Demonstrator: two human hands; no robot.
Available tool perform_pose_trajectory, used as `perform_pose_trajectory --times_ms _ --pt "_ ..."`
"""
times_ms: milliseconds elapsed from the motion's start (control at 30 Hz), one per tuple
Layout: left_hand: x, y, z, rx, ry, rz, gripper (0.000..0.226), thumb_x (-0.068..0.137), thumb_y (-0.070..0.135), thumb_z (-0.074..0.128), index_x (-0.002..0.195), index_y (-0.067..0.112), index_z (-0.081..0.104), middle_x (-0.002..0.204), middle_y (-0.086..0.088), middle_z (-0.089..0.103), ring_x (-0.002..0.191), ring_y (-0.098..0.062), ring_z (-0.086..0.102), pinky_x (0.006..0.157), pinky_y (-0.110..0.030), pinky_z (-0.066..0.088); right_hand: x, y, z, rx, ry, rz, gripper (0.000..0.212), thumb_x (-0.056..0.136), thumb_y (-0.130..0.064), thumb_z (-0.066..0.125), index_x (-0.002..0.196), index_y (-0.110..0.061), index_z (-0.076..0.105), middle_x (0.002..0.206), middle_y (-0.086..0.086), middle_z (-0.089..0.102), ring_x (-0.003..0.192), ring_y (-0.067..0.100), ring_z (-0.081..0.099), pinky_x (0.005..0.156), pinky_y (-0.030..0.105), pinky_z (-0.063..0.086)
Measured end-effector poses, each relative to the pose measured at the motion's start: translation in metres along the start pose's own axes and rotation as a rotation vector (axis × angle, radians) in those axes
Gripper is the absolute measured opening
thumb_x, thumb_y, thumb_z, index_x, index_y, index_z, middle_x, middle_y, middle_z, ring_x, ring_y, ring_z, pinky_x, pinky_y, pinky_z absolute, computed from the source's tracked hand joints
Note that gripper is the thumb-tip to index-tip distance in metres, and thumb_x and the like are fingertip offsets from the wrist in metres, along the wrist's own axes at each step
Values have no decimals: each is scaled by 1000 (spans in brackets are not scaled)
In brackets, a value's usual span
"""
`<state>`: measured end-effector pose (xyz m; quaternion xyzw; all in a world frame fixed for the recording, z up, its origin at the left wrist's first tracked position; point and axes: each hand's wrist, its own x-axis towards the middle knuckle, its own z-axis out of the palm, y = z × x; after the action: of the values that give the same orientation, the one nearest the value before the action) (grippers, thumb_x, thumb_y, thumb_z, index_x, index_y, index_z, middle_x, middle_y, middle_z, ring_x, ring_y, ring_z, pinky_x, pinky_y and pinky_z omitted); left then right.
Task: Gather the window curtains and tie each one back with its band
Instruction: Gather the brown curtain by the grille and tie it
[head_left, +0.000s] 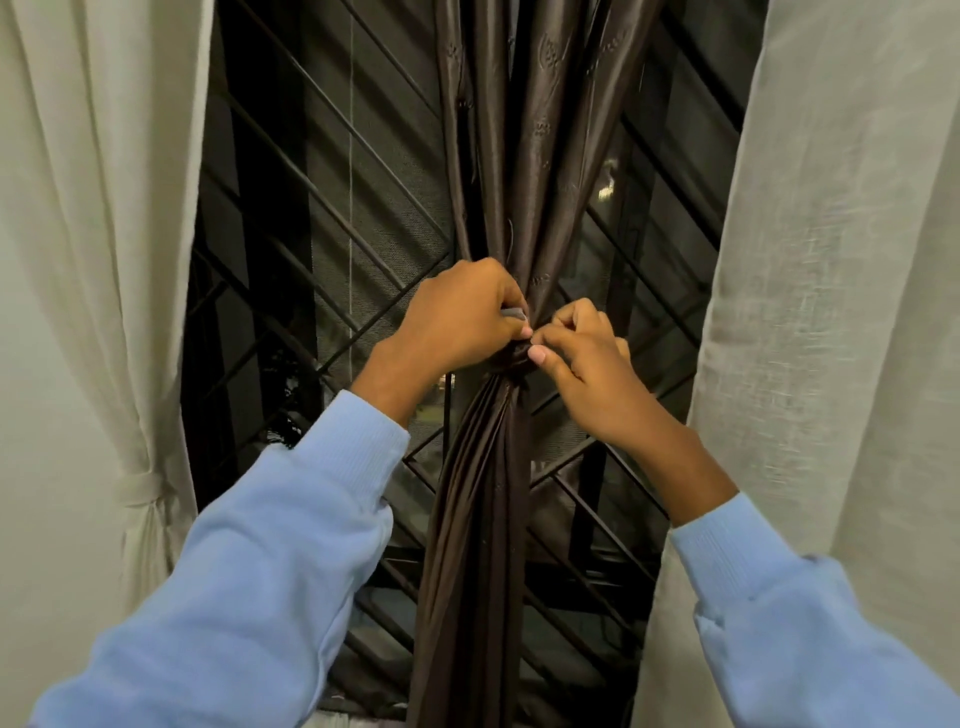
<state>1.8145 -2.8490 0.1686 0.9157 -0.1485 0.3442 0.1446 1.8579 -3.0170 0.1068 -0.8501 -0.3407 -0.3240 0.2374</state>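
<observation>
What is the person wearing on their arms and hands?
Both arms are in light blue long sleeves, the left sleeve and right sleeve each ending in a ribbed cuff at the wrist. The left hand and right hand are bare: no gloves, rings or watch show.

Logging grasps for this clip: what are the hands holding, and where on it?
Both the left hand and right hand pinch the brown curtain at its gathered, cinched middle.

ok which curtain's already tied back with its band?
The far-left cream curtain: a band cinches it. The left hand and right hand grip the brown centre curtain; the right cream curtain hangs loose.
</observation>
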Motion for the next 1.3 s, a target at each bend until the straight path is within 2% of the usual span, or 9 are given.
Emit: perform_pose_trajectory --times_ms 267,400,533,633,700,800,900,1067,1300 --pt "-17 -2 28 -116 475 53 35 65 38 81 95 26 67 95 8 61 79 -8 58 63 -27 48 2 12 2 40 33 97 10 97 -44 53 89 -47 59 92 -15 43 100 10 43 81 35 24" --pt "-17 -20 48 -602 572 -160 57 64 41 84 109 22 54 109 4 54 77 -12 63 65 -23 52 -5 7 21 446 248 182 12 90 -32 68 87 -43 63 98 -12 61 94 7 60 86 31 42" --pt "-23 -33 82 -806 412 -308 49 74 37 78 113 24 50 97 -2 62 73 -10 66 66 -40 59 -5 12 47 890 241 319 36 86 -6 73 110 -28 58 107 -1 66 92 12 66 84 26 52" --pt "-30 -41 101 -718 264 -296 47 69 36 82 108 20 61 83 10 65 62 3 62 63 -19 53 -5 19 66 1029 270 456 51 86 -1 72 122 -26 46 106 -1 62 86 3 69 75 14 51" --pt "-35 -45 108 -637 223 -261 38 71 37 81 101 17 69 78 15 67 63 4 63 61 -15 51 -8 24 74 972 295 511 41 85 -4 74 116 -23 55 98 -1 66 82 2 70 68 11 50" --pt "-44 -45 120 -482 156 -193 20 86 29 68 92 10 72 77 -3 72 72 -16 67 63 -31 50 -20 27 88 774 339 477 19 84 -12 77 94 -27 70 87 -6 73 81 4 71 70 15 51" --pt "-54 -40 132 -386 173 -169 19 92 20 60 86 3 68 76 -14 69 71 -28 63 56 -18 30 -35 26 101 630 398 458 16 82 -18 80 85 -32 73 86 -13 73 84 2 70 77 20 54" --pt "-71 -41 149 -377 127 -221 20 94 22 55 90 9 70 78 -9 70 70 -22 63 58 -23 38 -50 32 117 624 410 560 21 79 -21 82 99 -19 77 89 -9 74 85 5 71 79 23 56" --pt "-119 -38 203 -371 4 -348 31 96 22 51 78 4 69 78 -19 69 73 -34 63 62 -34 39 -92 32 138 534 354 639 23 81 -12 79 105 -8 77 92 0 77 84 8 72 83 27 59"
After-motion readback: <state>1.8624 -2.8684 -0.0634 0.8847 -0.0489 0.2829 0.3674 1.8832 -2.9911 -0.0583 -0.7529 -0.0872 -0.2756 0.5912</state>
